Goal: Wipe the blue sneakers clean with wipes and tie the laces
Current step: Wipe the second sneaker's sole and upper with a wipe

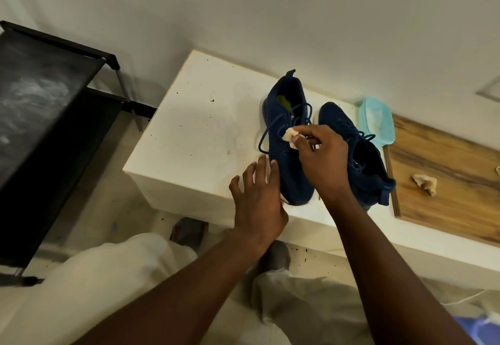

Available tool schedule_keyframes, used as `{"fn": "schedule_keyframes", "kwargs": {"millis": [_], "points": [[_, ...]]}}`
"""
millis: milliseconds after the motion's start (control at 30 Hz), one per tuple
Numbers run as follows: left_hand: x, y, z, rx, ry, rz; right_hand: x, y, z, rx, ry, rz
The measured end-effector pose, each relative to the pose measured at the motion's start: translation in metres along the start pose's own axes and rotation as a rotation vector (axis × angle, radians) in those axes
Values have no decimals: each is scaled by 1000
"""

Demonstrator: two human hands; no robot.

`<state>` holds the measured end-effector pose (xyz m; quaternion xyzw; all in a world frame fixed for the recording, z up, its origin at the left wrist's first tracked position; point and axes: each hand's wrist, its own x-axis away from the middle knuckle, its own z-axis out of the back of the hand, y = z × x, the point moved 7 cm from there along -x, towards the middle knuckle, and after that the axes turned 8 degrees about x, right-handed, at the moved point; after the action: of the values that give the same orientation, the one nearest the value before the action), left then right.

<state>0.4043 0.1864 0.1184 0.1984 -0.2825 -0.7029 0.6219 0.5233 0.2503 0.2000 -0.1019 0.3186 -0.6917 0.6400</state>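
Observation:
Two dark blue sneakers stand side by side on a white block (194, 133). The left sneaker (286, 128) points toward me, its laces loose. The right sneaker (370, 166) points away, partly hidden by my arm. My right hand (322, 160) pinches a crumpled white wipe (290, 136) against the laces of the left sneaker. My left hand (257, 204) rests with spread fingers against that sneaker's toe side, thumb touching the upper, steadying it.
A pale blue wipes pack (377, 122) lies by the wall behind the right sneaker. A used crumpled wipe (424, 183) sits on a wooden board (446, 190) at right. A black rack (48, 117) stands at left. My legs are below.

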Motion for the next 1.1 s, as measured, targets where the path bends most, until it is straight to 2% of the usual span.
{"fn": "schedule_keyframes", "kwargs": {"millis": [100,200,333,400,467,533,633,700,800,867,967,1100], "points": [[-2,7,-5,145,-14,-9,-2,7,-5,63,-80,-20],[-8,8,-5,178,3,-22,2,18,-8,114,-201,-49],[-18,4,2,106,-86,-20,23,22,-12,307,-581,-32],[-25,5,12,44,-173,-20,34,27,-10,338,-669,-48],[-36,7,36,3,-155,-82,30,30,-2,370,-568,-51],[-51,14,68,21,-18,-217,19,33,7,413,-412,-33],[-80,28,103,39,96,-409,17,43,7,357,-397,-82],[-107,32,100,-98,-12,-467,21,48,4,302,-442,-131],[-141,28,79,-359,-247,-487,22,50,4,265,-419,-128],[-149,31,75,-399,-320,-517,21,49,7,251,-386,-120],[-147,40,85,-383,-293,-563,17,48,12,208,-336,-145],[-119,45,104,-225,-84,-587,12,44,31,83,-156,-178]]}}
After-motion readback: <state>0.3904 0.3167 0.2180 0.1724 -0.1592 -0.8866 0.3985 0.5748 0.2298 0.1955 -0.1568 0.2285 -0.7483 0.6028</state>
